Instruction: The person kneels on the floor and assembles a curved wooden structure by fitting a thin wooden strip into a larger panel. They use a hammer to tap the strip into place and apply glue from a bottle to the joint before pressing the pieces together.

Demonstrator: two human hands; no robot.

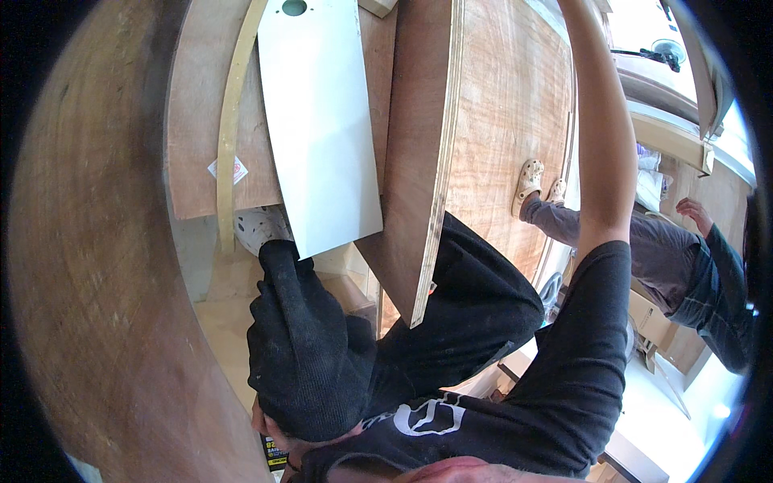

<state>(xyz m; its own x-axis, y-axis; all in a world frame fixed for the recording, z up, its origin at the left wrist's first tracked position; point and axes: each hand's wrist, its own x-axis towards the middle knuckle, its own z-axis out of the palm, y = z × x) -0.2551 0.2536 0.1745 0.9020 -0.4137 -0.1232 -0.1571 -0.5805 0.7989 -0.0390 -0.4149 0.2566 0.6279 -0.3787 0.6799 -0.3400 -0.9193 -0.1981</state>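
Observation:
My right arm (pixel 604 137) reaches up along the right side and leaves the picture at the top, so its hand is out of sight. Low on the left, part of what seems to be my left hand (pixel 278 428) shows beside my bent knee in black cloth (pixel 314 378); its fingers are mostly hidden. A long white panel (pixel 322 145) with a round hole at its far end lies ahead of my spotted shoe (pixel 262 225). Along its left side runs a narrow, pale wooden strip (pixel 229 129). To its right stands a plywood board (pixel 423 137) with its layered edge showing.
A large curved-looking wooden surface (pixel 97 241) fills the left. Farther right is a broad plywood sheet (pixel 491 121). Another person in grey trousers (pixel 656 249) and light clogs stands at the right, one hand (pixel 694 214) showing. A black and yellow package (pixel 276 457) is at the bottom.

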